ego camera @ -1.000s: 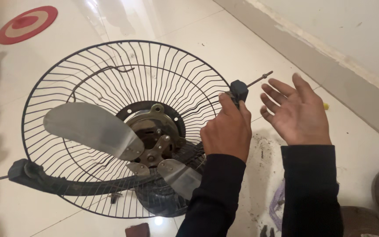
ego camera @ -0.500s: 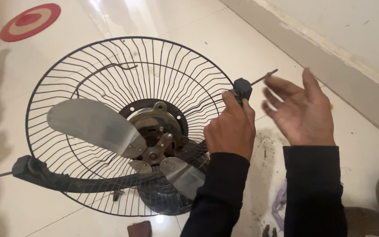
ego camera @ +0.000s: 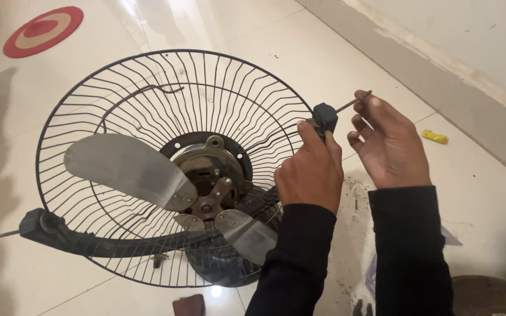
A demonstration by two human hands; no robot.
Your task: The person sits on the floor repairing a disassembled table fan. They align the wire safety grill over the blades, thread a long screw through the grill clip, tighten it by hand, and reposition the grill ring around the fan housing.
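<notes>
A black wire fan guard lies on the tiled floor with metal blades and a motor hub inside it. My left hand grips the guard's right rim beside a black clip block. From that block a thin metal rod sticks out to the right. My right hand pinches the rod's outer end with its fingertips. Both arms wear dark sleeves.
A black curved bracket with a second rod lies along the guard's lower left. A red and tan disc sits at the far left, a small yellow piece by the wall. Dark round objects sit at the lower right.
My right hand, open and apart from the rod before, has closed its fingertips on the rod's end. The view has shifted slightly; my left hand keeps its hold on the rim.
</notes>
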